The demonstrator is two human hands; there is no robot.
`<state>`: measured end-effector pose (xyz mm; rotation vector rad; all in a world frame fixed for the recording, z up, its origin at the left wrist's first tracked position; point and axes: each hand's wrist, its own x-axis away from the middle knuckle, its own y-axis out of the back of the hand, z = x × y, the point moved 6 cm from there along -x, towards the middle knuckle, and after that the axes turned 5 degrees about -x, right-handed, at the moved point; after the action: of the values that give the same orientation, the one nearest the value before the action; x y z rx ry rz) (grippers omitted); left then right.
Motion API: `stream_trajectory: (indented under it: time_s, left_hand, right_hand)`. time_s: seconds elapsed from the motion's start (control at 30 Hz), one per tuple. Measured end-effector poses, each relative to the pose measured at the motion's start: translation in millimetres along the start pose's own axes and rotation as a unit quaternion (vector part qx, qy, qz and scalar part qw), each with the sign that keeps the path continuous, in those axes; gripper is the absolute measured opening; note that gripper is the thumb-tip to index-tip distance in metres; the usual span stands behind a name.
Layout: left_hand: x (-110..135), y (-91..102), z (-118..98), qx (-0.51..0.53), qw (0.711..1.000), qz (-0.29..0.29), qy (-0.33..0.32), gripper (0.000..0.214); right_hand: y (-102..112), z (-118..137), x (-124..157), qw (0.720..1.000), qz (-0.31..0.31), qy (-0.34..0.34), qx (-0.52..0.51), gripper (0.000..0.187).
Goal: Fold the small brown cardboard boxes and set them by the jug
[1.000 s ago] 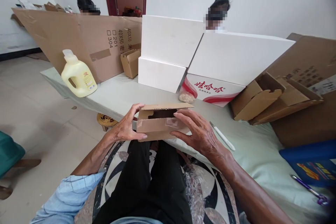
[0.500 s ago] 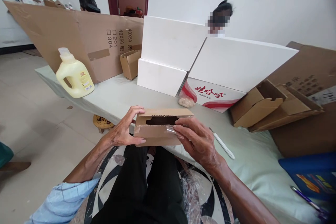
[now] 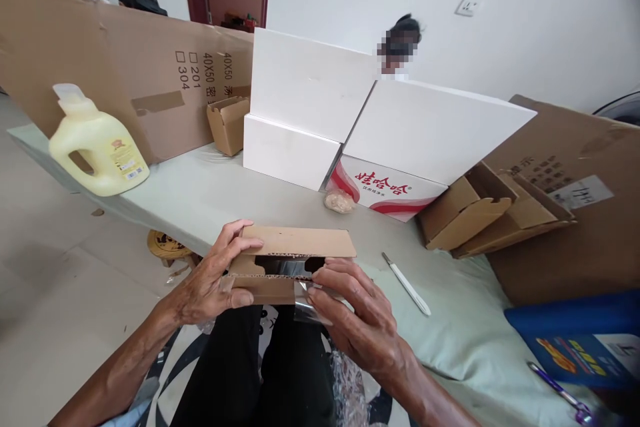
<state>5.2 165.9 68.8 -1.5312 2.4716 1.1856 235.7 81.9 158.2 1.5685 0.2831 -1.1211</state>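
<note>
A small brown cardboard box (image 3: 295,260) sits at the near edge of the table (image 3: 210,193), its top flap partly raised with a gap showing. My left hand (image 3: 210,283) grips its left end, thumb on top, fingers closed round the corner. My right hand (image 3: 353,317) pinches a strip of clear tape (image 3: 306,300) at the box's front right, fingers curled.
A white pen-like tool (image 3: 406,283) lies right of the box. A yellow jug (image 3: 97,147) stands far left. White boxes (image 3: 320,100), large cardboard sheets (image 3: 110,60), open cartons (image 3: 480,210), a blue box (image 3: 575,333) and a purple pen (image 3: 557,390) surround. Another person's head (image 3: 397,40) shows behind.
The view has swung right and down. The box has come nearer to me and its flap gap has widened. My right hand has slid from the box's top to the front, peeling clear tape.
</note>
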Motion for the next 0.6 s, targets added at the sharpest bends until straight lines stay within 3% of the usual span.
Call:
stream_trajectory:
  time_s: [0.1, 0.2, 0.3, 0.37, 0.47, 0.6]
  left_hand:
    - [0.6, -3.7, -3.3, -0.011, 0.998, -0.028, 0.053, 0.046]
    - [2.9, -5.2, -5.7, -0.019, 0.995, -0.047, 0.085, 0.036]
    - [5.0, -5.6, -6.5, -0.025, 0.993, -0.057, 0.098, 0.032]
    - [6.1, -6.4, -7.2, -0.025, 0.993, -0.057, 0.100, 0.030]
    - [7.9, -7.4, -9.2, -0.025, 0.992, -0.055, 0.107, 0.030]
    - [12.1, -8.1, -11.3, -0.033, 0.991, -0.056, 0.114, 0.030]
  right_hand:
    - [-10.7, -8.4, 4.9, 1.000, 0.004, -0.006, -0.025, 0.021]
    - [-13.8, -3.8, 9.1, 0.999, 0.003, -0.003, -0.052, 0.020]
    - [-1.0, 1.1, 8.9, 0.995, -0.020, -0.003, -0.099, 0.018]
    - [15.0, -17.4, 7.8, 0.992, -0.071, -0.048, -0.093, 0.016]
    - [33.5, -97.0, 17.2, 0.961, -0.160, -0.225, -0.010, 0.016]
    - [11.3, -235.2, 45.5, 0.917, -0.103, -0.383, -0.048, 0.035]
